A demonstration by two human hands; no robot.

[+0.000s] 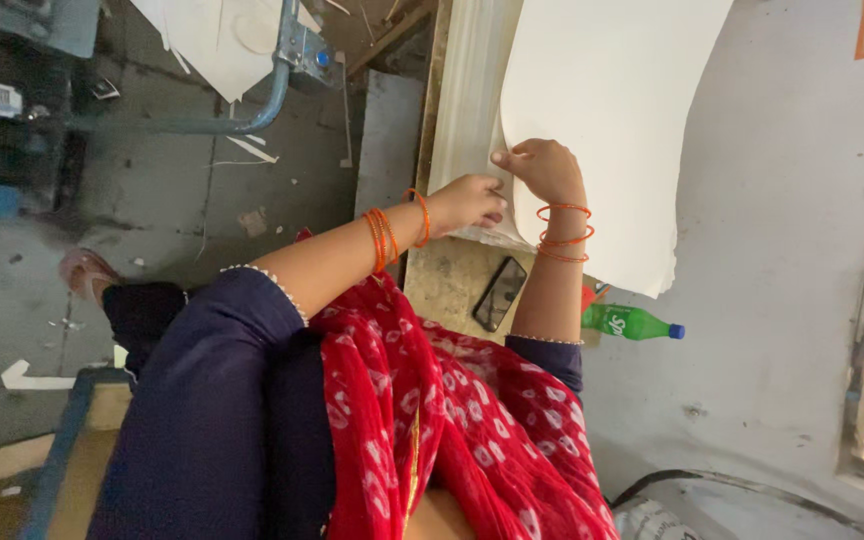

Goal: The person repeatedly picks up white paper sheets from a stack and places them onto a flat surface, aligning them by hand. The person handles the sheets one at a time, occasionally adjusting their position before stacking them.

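A large white paper sheet lies on top of a stack of pale sheets on a worn table. My left hand pinches the near edge of the white sheet, thumb and fingers closed on it. Just beyond and touching it, my right hand curls its fingers over the same edge. Both wrists wear orange bangles. A red patterned scarf and dark blue sleeves fill the lower part of the view.
A black phone lies on the table near my wrists. A green plastic bottle with a blue cap sits beside my right forearm. A blue metal pipe frame and paper scraps are on the grey floor at left.
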